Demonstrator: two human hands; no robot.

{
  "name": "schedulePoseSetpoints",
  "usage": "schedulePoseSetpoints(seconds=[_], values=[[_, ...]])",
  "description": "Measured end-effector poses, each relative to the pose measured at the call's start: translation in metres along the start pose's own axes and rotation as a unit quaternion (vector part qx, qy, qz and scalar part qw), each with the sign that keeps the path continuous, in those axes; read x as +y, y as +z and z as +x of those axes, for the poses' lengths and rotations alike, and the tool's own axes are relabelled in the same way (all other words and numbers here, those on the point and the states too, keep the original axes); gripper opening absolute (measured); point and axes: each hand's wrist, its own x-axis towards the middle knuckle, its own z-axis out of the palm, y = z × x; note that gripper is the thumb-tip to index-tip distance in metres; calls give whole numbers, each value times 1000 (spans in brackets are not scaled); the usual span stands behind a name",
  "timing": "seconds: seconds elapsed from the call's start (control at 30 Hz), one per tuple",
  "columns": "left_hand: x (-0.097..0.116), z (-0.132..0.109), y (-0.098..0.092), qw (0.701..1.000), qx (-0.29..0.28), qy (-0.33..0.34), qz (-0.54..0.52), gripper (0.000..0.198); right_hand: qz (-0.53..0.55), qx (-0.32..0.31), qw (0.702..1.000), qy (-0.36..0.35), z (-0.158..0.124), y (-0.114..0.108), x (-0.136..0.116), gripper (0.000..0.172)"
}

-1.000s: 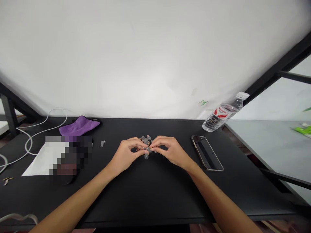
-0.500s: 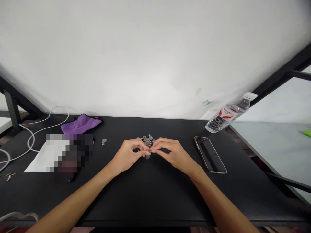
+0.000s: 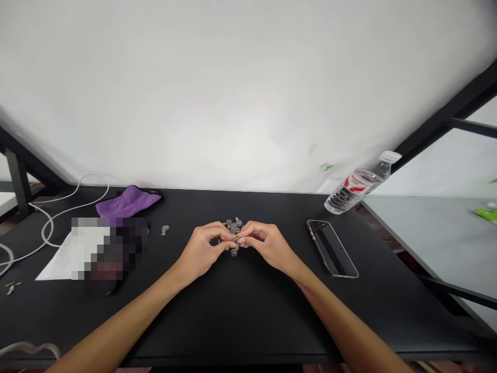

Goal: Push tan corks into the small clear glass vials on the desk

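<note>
The small cluster of grey and brown metal pieces (image 3: pixel 233 227) is pinched by both sets of fingertips, mid black worktop (image 3: pixel 248 311), nearer its far edge. The left hand (image 3: pixel 202 248) is kept curled on it. The right hand (image 3: pixel 266 242) is now drawn closer and curled tighter (pieces too small to identify).

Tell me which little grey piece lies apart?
The lone grey piece left of the left hand; the other grey pieces bunch between it and the right hand.

Black table (image 3: pixel 240 311): small parts (image 3: pixel 233 224), phone (image 3: pixel 331 247), cloth (image 3: pixel 126 202)
</note>
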Motion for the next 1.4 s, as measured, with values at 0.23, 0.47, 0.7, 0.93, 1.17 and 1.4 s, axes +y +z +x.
schedulePoseSetpoints(seconds=[0.23,0.47,0.7,0.93,1.17,1.4], values=[[-9,5,-7,996,-17,0,82,6,-39,-27,999,21,1,-6,1,24],[-18,7,-18,975,-50,56,209,5,-183,65,980,-29,7,-25,7,22],[-28,7,-11,975,-32,37,216,15,-258,57,962,-73,6,-21,17,22],[-35,2,-11,969,-102,-8,224,93,-160,60,985,-15,7,-1,23,39],[-36,-1,-10,966,-135,28,220,98,-91,42,995,-13,8,17,27,40],[-35,-2,-11,964,-152,20,218,114,-33,108,993,-20,8,26,39,38]])
